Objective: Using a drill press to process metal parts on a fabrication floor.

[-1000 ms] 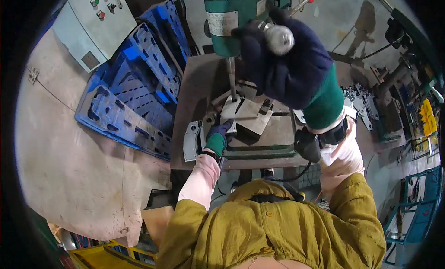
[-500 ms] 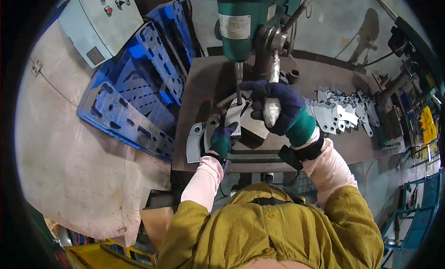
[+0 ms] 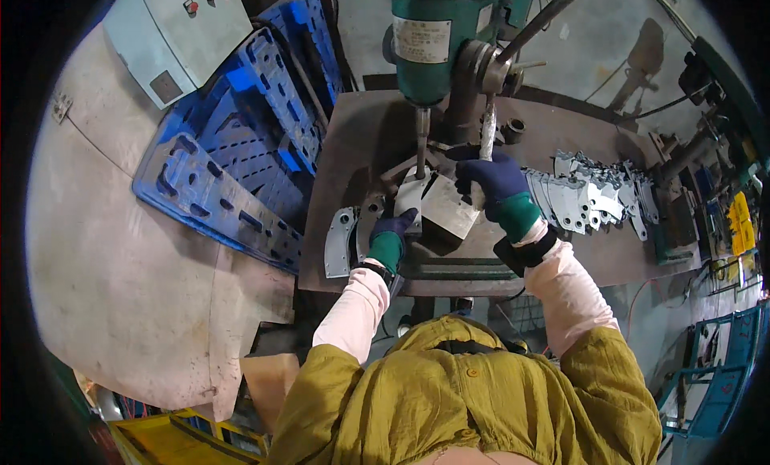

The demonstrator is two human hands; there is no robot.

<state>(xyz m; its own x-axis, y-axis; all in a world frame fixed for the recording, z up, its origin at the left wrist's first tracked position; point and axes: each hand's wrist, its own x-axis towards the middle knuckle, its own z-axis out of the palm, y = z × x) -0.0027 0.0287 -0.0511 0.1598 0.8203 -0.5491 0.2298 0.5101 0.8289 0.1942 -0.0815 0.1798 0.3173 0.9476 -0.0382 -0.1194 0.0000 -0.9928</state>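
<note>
A green drill press [image 3: 425, 44] stands over the worktable, its spindle [image 3: 422, 140] reaching down to a flat light-grey metal plate [image 3: 410, 197]. My left hand [image 3: 391, 229], in a dark blue glove with a green cuff, grips the plate's near end. Whether the spindle's tip touches the plate or has entered it I cannot tell. My right hand [image 3: 499, 186], gloved the same way, is closed around the wrapped, silvery feed handle [image 3: 488, 128] of the press. Between my hands sits a squarish metal block [image 3: 451, 207], right beside the plate.
Curved metal plates [image 3: 341, 242] stand left of my left hand. A pile of similar plates [image 3: 589, 194] covers the table's right side. Blue plastic pallets [image 3: 216, 188] lean at the left, below a grey control box [image 3: 180, 44]. Another press lever [image 3: 545, 20] angles up to the right.
My right hand's fingers have closed further round the feed handle, and the handle has swung somewhat. My left hand stays on the plate. The whole view has shifted slightly.
</note>
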